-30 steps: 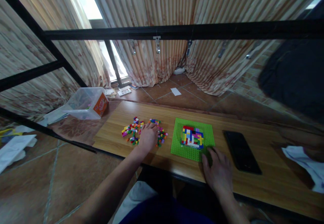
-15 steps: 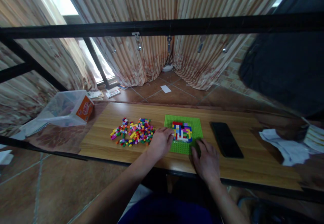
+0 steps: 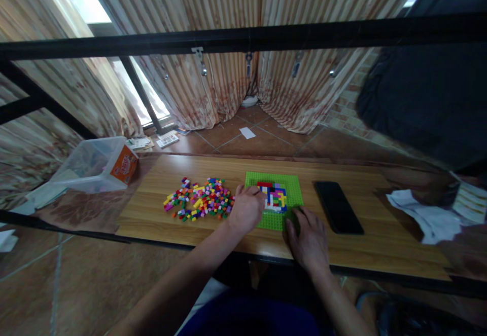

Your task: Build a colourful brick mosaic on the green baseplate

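My left hand (image 3: 247, 209) is closed, with its fingertips against the left edge of a patch of coloured toy bricks (image 3: 276, 199). What its fingers hold, if anything, is hidden. The bricks, in white, blue, red, yellow and other colours, sit on a green studded baseplate (image 3: 292, 181). Over the plate's near right corner lies my right hand (image 3: 309, 237), thumb and fingers apart, holding nothing that I can see. Left of my left hand spreads a pile of loose small bricks (image 3: 209, 196).
A black phone (image 3: 338, 208) lies on the wooden table (image 3: 152, 224), right of the baseplate. Crumpled white paper (image 3: 422, 217) is at the right end. A clear plastic bin (image 3: 97, 166) with an orange label stands beyond the left end. A black rail (image 3: 228, 41) crosses behind.
My left hand has turned over into a tighter curl at the patch's left edge; a whitish bit at its fingertips is now hidden. My right hand stays at the plate's corner. The view shifted slightly.
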Demonstrator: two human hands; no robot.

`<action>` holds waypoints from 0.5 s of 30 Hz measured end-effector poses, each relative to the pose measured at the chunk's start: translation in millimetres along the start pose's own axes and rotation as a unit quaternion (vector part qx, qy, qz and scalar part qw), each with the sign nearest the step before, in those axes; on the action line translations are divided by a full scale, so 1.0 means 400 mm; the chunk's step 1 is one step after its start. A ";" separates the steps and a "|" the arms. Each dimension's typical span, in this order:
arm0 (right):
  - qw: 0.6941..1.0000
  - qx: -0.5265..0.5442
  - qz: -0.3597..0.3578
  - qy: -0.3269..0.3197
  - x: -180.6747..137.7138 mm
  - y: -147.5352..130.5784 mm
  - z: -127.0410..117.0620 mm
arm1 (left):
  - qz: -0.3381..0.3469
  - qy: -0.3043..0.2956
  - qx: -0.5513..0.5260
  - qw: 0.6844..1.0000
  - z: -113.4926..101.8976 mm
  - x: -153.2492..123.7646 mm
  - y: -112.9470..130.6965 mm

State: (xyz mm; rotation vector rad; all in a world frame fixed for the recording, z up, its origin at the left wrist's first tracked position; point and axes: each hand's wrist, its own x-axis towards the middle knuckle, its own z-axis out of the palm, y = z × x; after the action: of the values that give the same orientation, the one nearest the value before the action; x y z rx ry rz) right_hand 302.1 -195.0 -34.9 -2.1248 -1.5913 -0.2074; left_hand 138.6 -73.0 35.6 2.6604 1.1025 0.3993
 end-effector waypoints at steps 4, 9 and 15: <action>1.000 -0.007 -0.003 0.001 -0.001 0.002 0.003 | -0.001 0.017 0.021 1.000 0.007 -0.002 0.005; 1.000 -0.007 -0.004 0.001 -0.001 0.006 0.006 | -0.008 0.032 0.015 0.999 0.015 -0.003 0.008; 1.000 -0.010 -0.006 -0.003 0.000 0.006 0.007 | -0.040 0.078 -0.049 0.995 0.035 -0.009 0.009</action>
State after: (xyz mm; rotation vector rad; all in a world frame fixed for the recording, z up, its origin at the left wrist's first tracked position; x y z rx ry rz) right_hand 304.0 -194.4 -38.2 -2.1330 -1.6131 -0.2234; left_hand 143.1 -79.7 23.2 2.5255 1.1976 0.6378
